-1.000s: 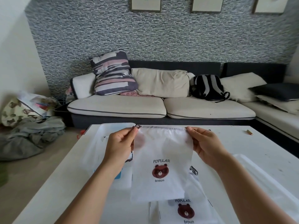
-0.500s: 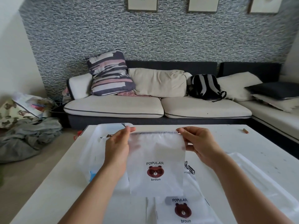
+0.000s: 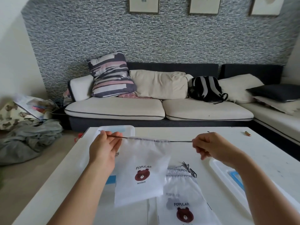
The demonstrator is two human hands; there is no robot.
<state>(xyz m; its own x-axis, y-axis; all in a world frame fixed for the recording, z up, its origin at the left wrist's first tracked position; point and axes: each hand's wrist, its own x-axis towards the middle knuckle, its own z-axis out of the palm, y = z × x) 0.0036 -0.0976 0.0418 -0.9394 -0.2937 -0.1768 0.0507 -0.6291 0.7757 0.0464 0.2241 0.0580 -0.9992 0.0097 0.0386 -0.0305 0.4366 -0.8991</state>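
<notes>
Beyond the white surface [image 3: 178, 132] a pale sofa [image 3: 113, 109] is running along the wall, with a striped backpack [image 3: 205, 88] sitting on it. I am watching the drawstring bag [image 3: 142, 168] with the bear print, which is hanging in the air just above the surface between the two hands.

A second ago both hands were pinching the bag's top corners, with the mouth lying flat and wide. Now they are spreading well apart. My left hand [image 3: 103, 148] is pinching one end of the drawstring [image 3: 180, 141] between thumb and fingers, and my right hand [image 3: 214, 148] is pinching the other end with its fingers curled in. The cord is stretching in a straight, taut line between them, and the fabric along the top is bunching into a narrow gathered band.

I am reading that as the closing pull already being well under way: the mouth is cinching, though it is not looking fully tight yet, so I am judging that a little more outward pull is still needed.

Below it, a second bag [image 3: 185, 189] of the same print is lying flat on the surface with its top already gathered, which is suggesting where this one is heading.
</notes>
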